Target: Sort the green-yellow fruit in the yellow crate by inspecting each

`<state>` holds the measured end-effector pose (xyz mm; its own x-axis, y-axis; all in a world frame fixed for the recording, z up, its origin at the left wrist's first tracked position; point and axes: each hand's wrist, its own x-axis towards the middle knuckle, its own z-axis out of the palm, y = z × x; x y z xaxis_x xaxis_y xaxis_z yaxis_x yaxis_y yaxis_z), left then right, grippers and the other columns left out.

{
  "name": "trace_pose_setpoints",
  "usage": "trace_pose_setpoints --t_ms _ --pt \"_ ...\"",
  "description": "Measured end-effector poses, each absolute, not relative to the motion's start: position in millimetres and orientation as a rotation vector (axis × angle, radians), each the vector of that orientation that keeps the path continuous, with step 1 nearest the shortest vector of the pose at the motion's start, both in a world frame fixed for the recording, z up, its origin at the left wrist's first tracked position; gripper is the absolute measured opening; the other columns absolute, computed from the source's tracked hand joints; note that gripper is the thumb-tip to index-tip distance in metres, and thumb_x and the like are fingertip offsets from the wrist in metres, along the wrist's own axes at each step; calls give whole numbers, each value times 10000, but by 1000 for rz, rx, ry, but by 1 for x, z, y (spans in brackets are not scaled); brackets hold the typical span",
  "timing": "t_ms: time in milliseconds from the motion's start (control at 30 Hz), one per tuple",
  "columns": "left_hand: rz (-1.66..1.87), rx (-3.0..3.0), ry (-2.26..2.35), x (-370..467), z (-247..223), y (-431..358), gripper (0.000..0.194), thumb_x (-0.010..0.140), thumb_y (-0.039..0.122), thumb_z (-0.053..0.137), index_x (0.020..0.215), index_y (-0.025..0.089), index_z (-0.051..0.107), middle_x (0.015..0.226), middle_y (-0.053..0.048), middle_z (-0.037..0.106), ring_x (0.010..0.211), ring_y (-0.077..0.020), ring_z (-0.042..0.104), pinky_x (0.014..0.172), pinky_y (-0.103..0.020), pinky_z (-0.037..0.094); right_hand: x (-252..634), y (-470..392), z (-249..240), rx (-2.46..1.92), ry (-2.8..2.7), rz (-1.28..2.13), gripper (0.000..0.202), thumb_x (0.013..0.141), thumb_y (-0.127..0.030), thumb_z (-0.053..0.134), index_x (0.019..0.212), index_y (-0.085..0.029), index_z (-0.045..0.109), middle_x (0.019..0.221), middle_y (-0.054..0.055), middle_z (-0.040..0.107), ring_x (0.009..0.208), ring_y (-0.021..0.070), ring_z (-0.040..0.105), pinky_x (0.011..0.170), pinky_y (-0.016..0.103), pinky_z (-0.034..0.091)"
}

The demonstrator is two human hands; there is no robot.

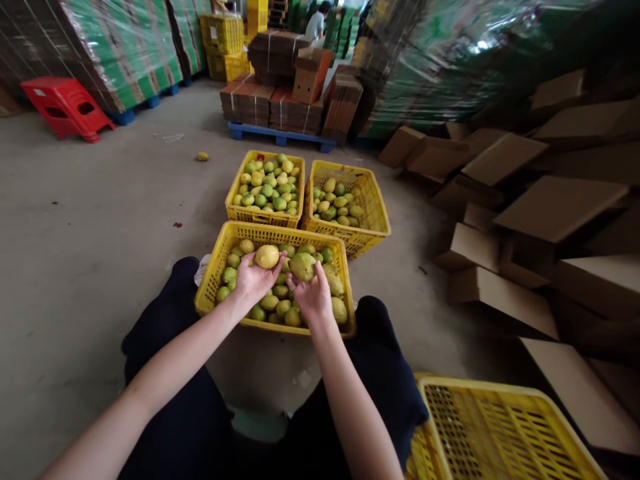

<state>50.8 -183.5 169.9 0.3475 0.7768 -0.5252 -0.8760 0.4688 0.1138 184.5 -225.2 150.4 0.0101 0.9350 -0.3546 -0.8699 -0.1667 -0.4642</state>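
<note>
My left hand (254, 279) cradles a yellow lemon (267, 257), palm up, fingers curled beneath it. Beside it, a greener lemon (303, 266) rests in my right hand (314, 292), held between thumb and fingers. Both hands hover over the near yellow crate (214, 275), which holds many green and yellow lemons; my wrists and hands hide some of them. Behind it stand two more crates: the left one (265, 217) heaped with green and yellow lemons, the right one (370, 200) partly filled with lemons toward its left side.
An upturned yellow crate (510, 427) lies by my right knee. Cardboard boxes (560, 207) are heaped along the right. Flattened cartons on a blue pallet (280, 133) stand ahead. A red stool (67, 107) and one loose lemon (202, 157) are on the floor. A person (316, 25) is far back.
</note>
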Motion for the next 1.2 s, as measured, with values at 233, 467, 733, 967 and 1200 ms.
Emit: trace_pose_setpoints --t_ms 233,467,733,967,1200 --pt "975 -189 562 55 172 -186 367 1009 309 425 1283 128 589 942 -132 712 799 -210 717 701 -297 624 185 -225 156 -667 -58 1675 556 898 -721 498 857 -194 670 712 44 731 524 140 602 512 244 537" --pt "966 -130 560 55 173 -186 465 1037 473 415 1190 87 624 883 -129 680 716 -176 663 661 -266 594 187 -224 155 -676 -18 1672 576 900 -731 467 813 -195 657 714 58 722 509 145 559 502 268 522" --pt "1088 53 656 59 162 -185 273 899 183 688 1170 174 660 904 -56 708 793 -151 684 716 -227 565 192 -226 154 -665 -84 1651 178 843 -358 659 888 -186 668 786 53 748 671 178 665 639 293 578" --pt "1254 426 594 53 156 -183 552 677 109 808 1187 276 679 1113 0 728 1046 -155 674 922 -257 513 203 -227 165 -631 -142 1523 346 815 -502 675 1087 -290 644 1008 27 764 830 238 723 744 431 609" --pt "1285 1075 580 34 171 -180 663 584 179 925 1201 218 686 1272 -76 699 1198 -256 636 1039 -354 509 203 -226 162 -758 -417 1370 473 634 -301 842 1064 -268 647 1132 16 720 944 227 694 838 406 600"
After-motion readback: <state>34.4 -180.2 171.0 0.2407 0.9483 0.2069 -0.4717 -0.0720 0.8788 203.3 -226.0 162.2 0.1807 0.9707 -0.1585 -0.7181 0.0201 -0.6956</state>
